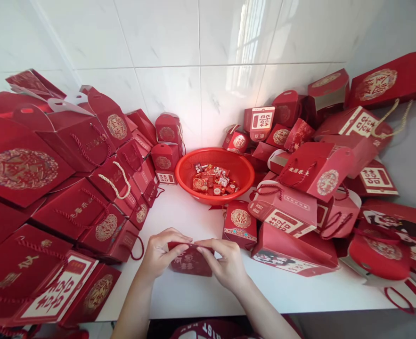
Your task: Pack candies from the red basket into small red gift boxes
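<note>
A small dark red gift box (191, 264) with pale lettering stands on the white table in front of me. My left hand (166, 252) grips its top edge at the left, thumb on the near side and fingers behind. At the top right corner, my right hand (225, 261) pinches the same edge, its thumb lying along the near face. Both hands meet close together over the top of the box, whose far side is hidden. Beyond it sits a round red plastic basket (180, 175) holding several wrapped sweets (215, 179).
Stacked red gift boxes (77, 207) with rope handles fill the left side. More boxes lie in a loose heap (292, 202) on the right, among them a small patterned box (240, 223) near my right hand. A tiled wall (168, 99) closes off the back of the white table (179, 216).
</note>
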The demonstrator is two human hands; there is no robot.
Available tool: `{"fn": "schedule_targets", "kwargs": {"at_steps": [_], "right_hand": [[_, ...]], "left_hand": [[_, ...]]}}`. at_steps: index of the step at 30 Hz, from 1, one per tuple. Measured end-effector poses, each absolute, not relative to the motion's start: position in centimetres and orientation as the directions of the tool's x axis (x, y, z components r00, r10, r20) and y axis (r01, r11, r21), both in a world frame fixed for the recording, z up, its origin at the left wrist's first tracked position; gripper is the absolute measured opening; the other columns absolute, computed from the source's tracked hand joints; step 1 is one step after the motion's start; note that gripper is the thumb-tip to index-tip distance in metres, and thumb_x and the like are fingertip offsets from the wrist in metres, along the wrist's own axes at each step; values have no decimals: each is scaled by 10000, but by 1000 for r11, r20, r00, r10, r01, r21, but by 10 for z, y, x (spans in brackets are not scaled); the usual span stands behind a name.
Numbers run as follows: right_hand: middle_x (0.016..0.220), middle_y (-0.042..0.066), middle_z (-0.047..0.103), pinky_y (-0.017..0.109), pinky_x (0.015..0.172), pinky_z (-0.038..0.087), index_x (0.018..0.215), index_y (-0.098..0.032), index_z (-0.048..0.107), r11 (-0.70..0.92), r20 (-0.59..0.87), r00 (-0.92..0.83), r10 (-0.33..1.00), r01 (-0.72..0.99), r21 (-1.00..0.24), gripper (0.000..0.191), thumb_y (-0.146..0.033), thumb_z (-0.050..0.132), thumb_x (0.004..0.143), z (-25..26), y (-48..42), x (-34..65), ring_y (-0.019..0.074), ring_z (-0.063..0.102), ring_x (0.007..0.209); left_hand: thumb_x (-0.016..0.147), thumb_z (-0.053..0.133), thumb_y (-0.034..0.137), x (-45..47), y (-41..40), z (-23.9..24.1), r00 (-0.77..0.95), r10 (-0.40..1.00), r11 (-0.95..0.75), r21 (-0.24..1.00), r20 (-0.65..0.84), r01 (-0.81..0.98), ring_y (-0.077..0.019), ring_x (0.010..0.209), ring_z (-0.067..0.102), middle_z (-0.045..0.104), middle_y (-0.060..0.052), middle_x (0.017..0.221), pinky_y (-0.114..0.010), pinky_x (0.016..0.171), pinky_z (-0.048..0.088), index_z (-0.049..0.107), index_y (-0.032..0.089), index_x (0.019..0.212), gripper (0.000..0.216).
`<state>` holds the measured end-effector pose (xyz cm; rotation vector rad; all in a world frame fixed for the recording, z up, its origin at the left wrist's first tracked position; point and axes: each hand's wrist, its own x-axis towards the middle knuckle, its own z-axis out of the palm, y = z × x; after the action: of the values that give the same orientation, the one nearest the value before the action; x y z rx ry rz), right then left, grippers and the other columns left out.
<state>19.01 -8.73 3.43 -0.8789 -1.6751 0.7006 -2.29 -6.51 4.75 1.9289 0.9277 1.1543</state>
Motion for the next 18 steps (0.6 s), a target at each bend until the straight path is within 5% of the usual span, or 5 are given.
{"fn": "schedule_targets", "kwargs": {"at_steps": [4, 9, 13, 16, 18], "right_hand": [[868, 14, 753, 234, 677, 498, 968, -219, 697, 542, 520, -153, 840, 227, -809, 128, -236, 571, 950, 28, -84, 184, 139, 686, 728], [816, 33, 711, 239, 660, 497, 926, -187, 644, 515, 506, -97, 857, 168, -840, 154, -264, 518, 971, 23, -83, 175, 143, 656, 724], [982, 54, 712, 271, 798, 533, 1078, -207, 622, 505, 489, -123, 863, 198, -840, 165, -250, 497, 981, 23, -79, 180, 164, 675, 909], [1284, 124, 592, 327, 885, 542, 1306, -220, 499, 514, 531, -13, 847, 274, -813, 341, -212, 505, 965, 18, -78, 188, 201, 606, 1135], [1298, 139, 558, 344, 862, 549, 1338, -227, 459, 536, 574, 37, 818, 313, -784, 390, -183, 508, 954, 15, -80, 194, 203, 608, 1102]], "left_hand": [[847, 687, 142, -20, -60, 49, 349, 846, -495, 837, 403, 233, -178, 844, 681, 740, -57, 880, -292, 777, 529, 742, 207, 898, 99], [849, 695, 299, -9, -48, 25, 249, 888, -384, 921, 387, -63, -198, 745, 668, 730, -65, 769, -315, 704, 523, 741, 185, 797, 134], [863, 674, 317, -9, -48, 12, 178, 914, -360, 932, 363, -53, -208, 762, 679, 746, -85, 825, -315, 701, 530, 774, 172, 856, 176], [850, 691, 315, -15, -49, 25, -127, 909, -381, 914, 398, 138, -207, 828, 698, 763, -69, 920, -307, 769, 550, 783, 185, 915, 172], [880, 649, 351, -17, -43, 42, -403, 778, -377, 871, 482, 315, -218, 949, 701, 762, -62, 1022, -326, 886, 545, 767, 196, 1016, 237]]}}
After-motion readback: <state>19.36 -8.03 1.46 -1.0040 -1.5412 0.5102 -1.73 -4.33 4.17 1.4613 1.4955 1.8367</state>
